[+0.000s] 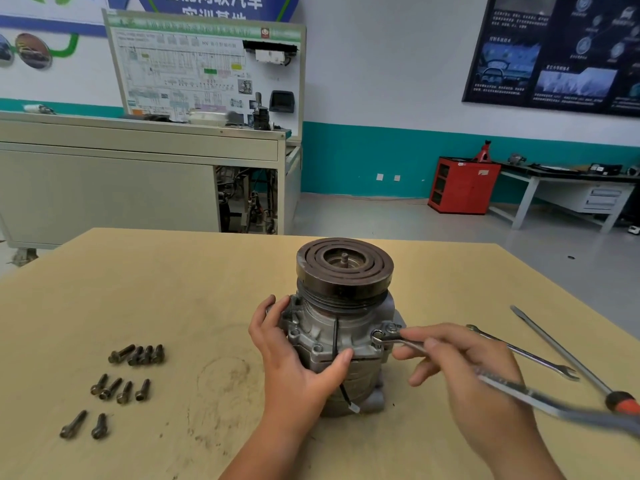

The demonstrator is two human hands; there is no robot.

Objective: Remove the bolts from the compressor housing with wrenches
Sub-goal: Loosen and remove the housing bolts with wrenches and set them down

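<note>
- A workshop classroom: a pale tan wooden worktable point(138, 289) fills the foreground, with a white wiring-diagram display board point(204, 67) on a grey cabinet behind it, a red metal tool cabinet point(462, 185) against the teal-banded wall, and a dark poster point(557, 50) at upper right.
- The grey cast-metal compressor housing point(332, 341) stands upright near the table's middle, its dark ringed clutch pulley point(344, 265) facing up.
- Your left hand point(294, 358) wraps the housing's left side, fingers curled round the back flange and thumb pressed on the front, a firm partial grip on the body.
- Your right hand point(464, 365) is loosely closed round the shaft of a silver steel wrench point(408, 342), index finger and thumb laid along it; the handle runs off blurred toward the lower right.
- The wrench's head sits on a bolt point(377, 336) at the housing's right flange ear.
- Ten dark loose bolts point(121, 386) lie in three rows on the table well to the left of the housing.
- A second slim silver open-ended wrench point(526, 355) lies on the table just beyond your right hand.
- A long screwdriver with an orange-and-black handle point(575, 362) lies beside it, near the table's right edge.
</note>
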